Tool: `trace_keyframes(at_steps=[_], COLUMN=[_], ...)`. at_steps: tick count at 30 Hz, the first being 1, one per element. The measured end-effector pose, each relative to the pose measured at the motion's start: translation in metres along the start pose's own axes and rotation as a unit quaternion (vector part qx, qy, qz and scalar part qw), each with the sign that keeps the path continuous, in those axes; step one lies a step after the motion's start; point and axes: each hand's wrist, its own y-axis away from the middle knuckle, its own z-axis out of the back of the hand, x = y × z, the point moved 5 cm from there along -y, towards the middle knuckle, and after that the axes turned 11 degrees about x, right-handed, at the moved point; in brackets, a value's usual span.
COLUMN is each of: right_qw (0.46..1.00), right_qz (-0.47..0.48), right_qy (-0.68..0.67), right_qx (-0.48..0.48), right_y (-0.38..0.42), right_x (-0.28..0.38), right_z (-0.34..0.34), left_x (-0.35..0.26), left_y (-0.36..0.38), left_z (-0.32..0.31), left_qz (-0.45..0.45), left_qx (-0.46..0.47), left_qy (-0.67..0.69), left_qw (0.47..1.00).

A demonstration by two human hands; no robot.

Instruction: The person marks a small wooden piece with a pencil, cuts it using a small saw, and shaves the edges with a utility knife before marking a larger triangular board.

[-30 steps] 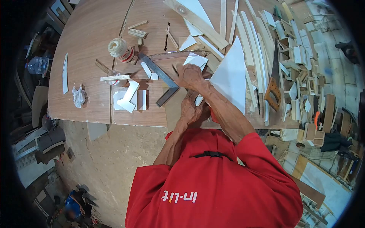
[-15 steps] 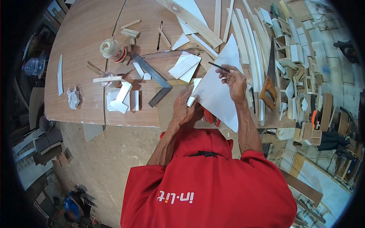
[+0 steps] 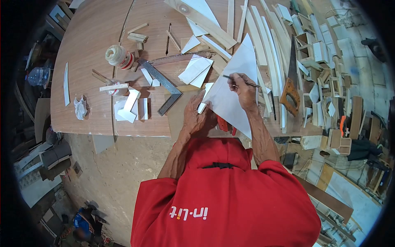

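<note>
A large white triangular sheet (image 3: 236, 88) lies on the wooden table in front of me. My left hand (image 3: 195, 112) is closed on a small white block (image 3: 202, 108) at the sheet's left edge. Above the sheet, my right hand (image 3: 243, 88) pinches a dark pencil (image 3: 253, 85), which points to the upper left. Something red (image 3: 222, 124) shows partly under the sheet near the table's front edge. Left of my left hand lies a metal square (image 3: 166, 88), and several white offcuts (image 3: 196, 71) rest beyond it.
On the left stand an open glue jar (image 3: 119, 57) and white pieces (image 3: 131, 108). A handsaw (image 3: 290, 96) and long wood strips (image 3: 267, 49) lie at the right. Small wooden boxes (image 3: 321, 55) are stacked farther right. Another person (image 3: 84, 222) is at the lower left.
My right hand has moved slightly left over the sheet, and the pencil has tilted with it. My left hand still grips the white block. The whole view has shifted a little.
</note>
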Motion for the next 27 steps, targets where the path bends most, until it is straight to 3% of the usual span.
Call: trace_keyframes(at_steps=[1, 8, 13, 27], right_qw=[0.992, 0.993, 0.980, 0.976], right_qz=[0.008, -0.035, -0.023, -0.037], right_qy=[0.127, 0.097, 0.170, 0.185], right_qx=[0.010, 0.052, 0.100, 0.111], right_y=[-0.002, 0.000, -0.002, -0.004], right_x=[-0.006, 0.001, -0.001, -0.001], right_z=[0.007, -0.002, -0.006, -0.006], left_x=[0.000, 0.002, 0.003, 0.005], left_y=[0.000, 0.000, -0.001, 0.000], left_z=[0.000, -0.002, -0.002, -0.002], left_qz=[0.002, -0.015, -0.007, 0.002], left_qx=[0.000, -0.007, 0.003, 0.010], left_qy=[0.001, 0.010, 0.012, 0.007], left_qw=[1.000, 1.000, 1.000, 1.000])
